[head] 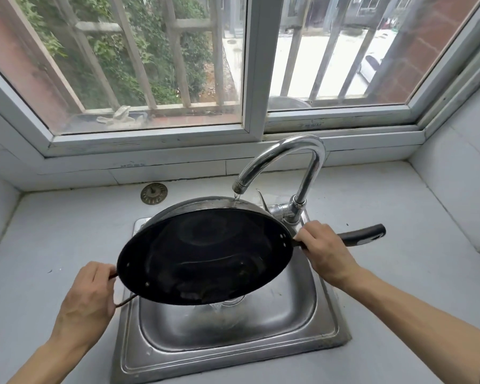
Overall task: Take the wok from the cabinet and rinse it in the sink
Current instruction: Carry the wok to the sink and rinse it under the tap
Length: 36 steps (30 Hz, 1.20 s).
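Observation:
A black wok [205, 256] with a shiny steel outside hangs tilted over the steel sink [324, 309], its near edge lower. My right hand [327, 253] grips the long black handle [363, 235] close to the rim. My left hand [86, 292] holds the thin wire loop handle on the opposite side. Water runs from the chrome tap [286, 162] onto the wok's far rim, and a stream pours off the low edge into the basin.
A round metal sink strainer [154, 193] lies on the grey worktop [53, 239] behind the sink. A barred window [255, 65] stands right behind the tap. White tiled walls close in the worktop on both sides.

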Each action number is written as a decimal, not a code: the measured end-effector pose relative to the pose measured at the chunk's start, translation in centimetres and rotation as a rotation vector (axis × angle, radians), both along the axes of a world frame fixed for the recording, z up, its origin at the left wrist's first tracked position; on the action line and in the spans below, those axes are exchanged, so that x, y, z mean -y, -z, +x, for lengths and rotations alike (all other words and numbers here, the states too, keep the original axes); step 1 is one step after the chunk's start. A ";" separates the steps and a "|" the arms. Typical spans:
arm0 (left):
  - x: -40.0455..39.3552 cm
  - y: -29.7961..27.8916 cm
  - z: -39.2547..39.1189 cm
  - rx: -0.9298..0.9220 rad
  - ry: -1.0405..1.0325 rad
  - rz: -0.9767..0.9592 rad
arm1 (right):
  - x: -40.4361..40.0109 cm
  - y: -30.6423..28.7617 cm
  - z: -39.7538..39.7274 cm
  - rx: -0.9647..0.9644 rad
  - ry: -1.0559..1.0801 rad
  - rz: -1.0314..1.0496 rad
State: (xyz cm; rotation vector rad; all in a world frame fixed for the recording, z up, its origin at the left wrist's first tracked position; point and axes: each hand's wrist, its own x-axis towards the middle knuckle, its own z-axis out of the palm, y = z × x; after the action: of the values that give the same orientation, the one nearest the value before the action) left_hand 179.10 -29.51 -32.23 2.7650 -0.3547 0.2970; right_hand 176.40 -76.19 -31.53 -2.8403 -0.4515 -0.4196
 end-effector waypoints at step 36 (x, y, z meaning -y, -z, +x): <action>-1.5 -1.2 -1.4 -0.214 -0.075 -0.072 | -0.5 -2.1 3.5 -0.035 -0.150 -0.092</action>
State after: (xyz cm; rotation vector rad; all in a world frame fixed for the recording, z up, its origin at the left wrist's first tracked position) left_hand 177.73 -27.98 -30.99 2.7091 -0.1833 0.0290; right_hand 179.95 -75.73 -29.47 -2.8706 -0.6882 -0.3276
